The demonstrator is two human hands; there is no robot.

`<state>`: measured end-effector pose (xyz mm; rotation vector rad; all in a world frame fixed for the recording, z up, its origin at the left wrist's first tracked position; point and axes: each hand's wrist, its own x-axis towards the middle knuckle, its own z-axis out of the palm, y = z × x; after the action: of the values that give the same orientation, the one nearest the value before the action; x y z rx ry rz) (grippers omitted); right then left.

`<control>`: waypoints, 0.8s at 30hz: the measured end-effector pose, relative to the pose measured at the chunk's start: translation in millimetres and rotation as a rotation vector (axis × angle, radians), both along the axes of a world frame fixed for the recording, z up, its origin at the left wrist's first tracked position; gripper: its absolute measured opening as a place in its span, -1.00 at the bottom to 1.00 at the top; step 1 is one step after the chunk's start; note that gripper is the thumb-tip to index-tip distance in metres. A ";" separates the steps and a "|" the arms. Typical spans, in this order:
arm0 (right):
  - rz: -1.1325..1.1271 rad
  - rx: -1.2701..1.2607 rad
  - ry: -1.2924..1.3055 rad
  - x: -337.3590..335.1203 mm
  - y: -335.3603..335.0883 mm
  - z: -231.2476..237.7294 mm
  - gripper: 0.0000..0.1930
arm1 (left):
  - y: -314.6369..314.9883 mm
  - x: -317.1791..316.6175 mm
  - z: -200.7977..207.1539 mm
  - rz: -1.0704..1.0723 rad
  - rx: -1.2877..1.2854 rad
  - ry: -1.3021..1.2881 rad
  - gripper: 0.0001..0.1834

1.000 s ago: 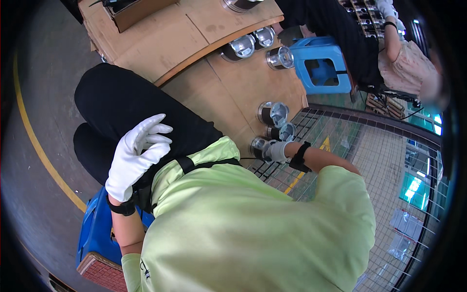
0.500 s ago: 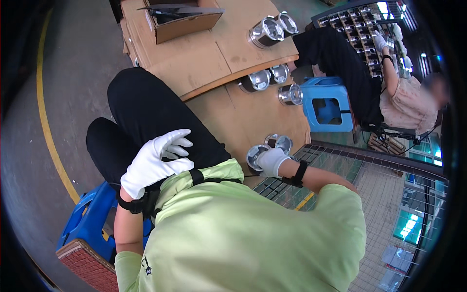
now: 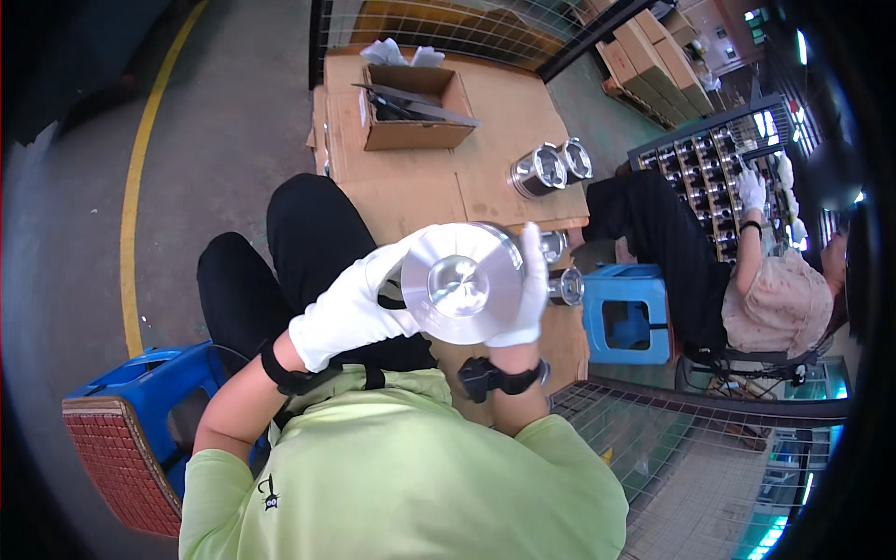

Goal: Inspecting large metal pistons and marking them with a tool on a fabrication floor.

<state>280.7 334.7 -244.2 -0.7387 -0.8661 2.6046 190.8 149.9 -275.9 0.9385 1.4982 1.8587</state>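
Observation:
Up in front of my lap is a silver metal piston (image 3: 465,285), its round machined face with a dished centre turned toward me. My left hand (image 3: 359,308), in a white glove, grips its left edge. Around the right edge curls my right hand (image 3: 527,299), also gloved in white. Both hands are closed on this one piston, which hides some of the fingertips. Beyond it, two pistons (image 3: 539,173) stand on the cardboard-covered tabletop (image 3: 495,112). Just past my right hand, more pistons (image 3: 566,287) sit on a lower level, partly hidden.
An open cardboard box (image 3: 420,135) with dark flat tools lies on the far tabletop, white gloves behind it. At the right, a co-worker (image 3: 779,299) sits by a rack of pistons (image 3: 695,182), near a blue stool (image 3: 625,313). Wire mesh (image 3: 644,439) borders my right side.
My right hand has lifted a piston from the lower right to in front of me. My left hand has come off my lap onto it. The view has shifted, showing more beyond the table.

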 end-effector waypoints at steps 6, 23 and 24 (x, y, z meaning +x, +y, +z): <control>0.274 -0.512 0.401 -17.2 -19.7 -40.7 -0.46 | -24.2 -3.2 14.0 0.110 -0.262 0.130 -0.23; 0.184 0.753 0.156 -27.0 -2.1 -52.7 -0.47 | -0.8 -4.9 -18.2 -0.742 0.374 -1.431 -0.12; 0.168 0.994 0.314 -23.3 -9.9 -19.8 -0.42 | -1.5 -0.2 -11.5 -0.648 0.502 -1.605 -0.11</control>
<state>257.4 324.8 -264.0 0.0241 -1.9003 1.9055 190.6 148.4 -287.4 -0.1065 -0.2271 1.6082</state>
